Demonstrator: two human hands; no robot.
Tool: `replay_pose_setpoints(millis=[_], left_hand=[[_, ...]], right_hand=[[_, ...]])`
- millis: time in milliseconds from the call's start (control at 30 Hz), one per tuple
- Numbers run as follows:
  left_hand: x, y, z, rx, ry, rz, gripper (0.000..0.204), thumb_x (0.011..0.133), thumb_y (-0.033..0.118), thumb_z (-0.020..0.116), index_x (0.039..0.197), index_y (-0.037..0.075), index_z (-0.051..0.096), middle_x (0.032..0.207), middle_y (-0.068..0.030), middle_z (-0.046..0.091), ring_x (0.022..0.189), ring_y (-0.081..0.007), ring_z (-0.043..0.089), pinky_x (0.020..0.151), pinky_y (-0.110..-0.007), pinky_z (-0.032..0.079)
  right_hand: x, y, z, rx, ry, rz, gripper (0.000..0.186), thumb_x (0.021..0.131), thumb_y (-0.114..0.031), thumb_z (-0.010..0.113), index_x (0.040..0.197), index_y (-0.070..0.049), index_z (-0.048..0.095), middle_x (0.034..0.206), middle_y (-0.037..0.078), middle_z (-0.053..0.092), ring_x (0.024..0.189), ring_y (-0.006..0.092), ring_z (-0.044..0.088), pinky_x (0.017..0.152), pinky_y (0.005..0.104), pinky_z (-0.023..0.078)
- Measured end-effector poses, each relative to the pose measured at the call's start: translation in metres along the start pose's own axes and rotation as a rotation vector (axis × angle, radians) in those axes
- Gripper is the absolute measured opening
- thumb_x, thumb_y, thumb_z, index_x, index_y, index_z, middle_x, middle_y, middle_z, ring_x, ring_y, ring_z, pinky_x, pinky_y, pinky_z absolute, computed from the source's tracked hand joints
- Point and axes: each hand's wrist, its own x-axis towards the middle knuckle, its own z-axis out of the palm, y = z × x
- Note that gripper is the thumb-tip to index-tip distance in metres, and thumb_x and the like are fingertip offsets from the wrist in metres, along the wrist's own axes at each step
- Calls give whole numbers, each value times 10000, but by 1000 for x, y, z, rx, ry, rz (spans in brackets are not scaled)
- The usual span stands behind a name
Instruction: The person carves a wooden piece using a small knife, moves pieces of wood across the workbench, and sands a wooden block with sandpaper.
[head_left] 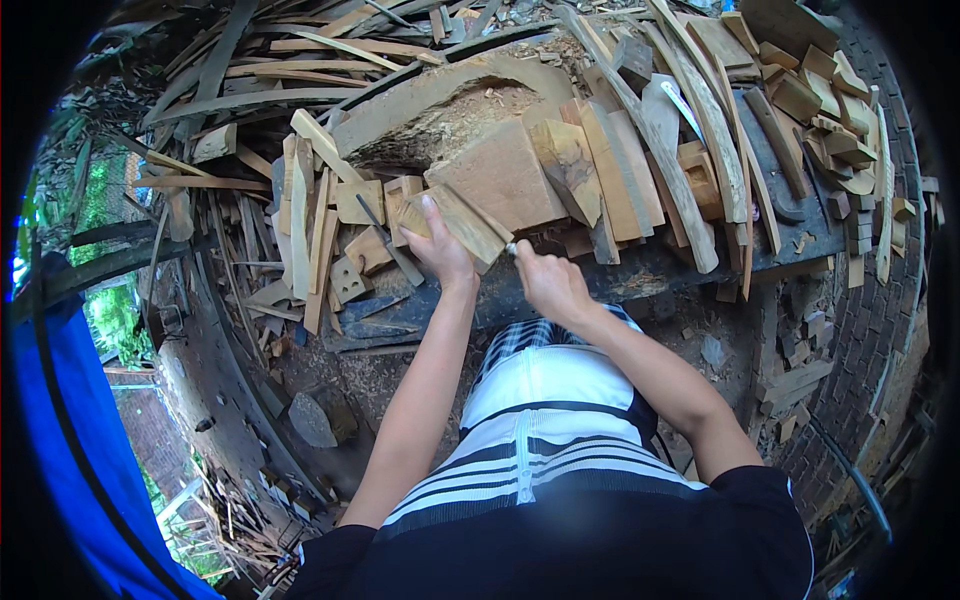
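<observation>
A wooden block (462, 222) is tilted above the near edge of the workbench. My left hand (441, 248) is closed on its left end, the thumb lying along the upper face. At the block's right end, my right hand (550, 284) is closed round a slim tool (512, 249). Only a small pale part of this tool shows clearly beside the fist, so its kind cannot be made out. A thin strip runs along the block's far edge towards that fist; whether it belongs to the tool is unclear. Behind the block lies a broad, flat piece of wood (500, 172).
Wood pieces crowd the dark workbench (640, 285). A dark chisel-like bar (398, 255) and a block with holes (348, 280) lie left of my hands. Long curved slats (655, 150) lie right. Small blocks (815, 85) are heaped far right; a blue sheet (70, 440) hangs left.
</observation>
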Motion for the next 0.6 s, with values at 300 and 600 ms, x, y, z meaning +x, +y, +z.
replay_pose_setpoints(millis=[300, 600], left_hand=[[4, -13, -3, 17, 45, 24, 608, 959, 350, 570, 1355, -66, 369, 1300, -183, 506, 1150, -254, 517, 990, -360, 398], [1, -15, -13, 25, 35, 48, 547, 962, 324, 568, 1313, -68, 419, 1261, -186, 534, 1114, -258, 534, 966, -357, 408]], right_hand=[[0, 0, 4, 24, -25, 60, 147, 933, -152, 443, 1022, -36, 433, 734, 258, 651, 719, 467, 646, 638, 571, 502], [-16, -15, 0, 38, -3, -12, 136, 893, -108, 460, 979, -9, 421, 696, 254, 637, 686, 449, 643, 598, 564, 496]])
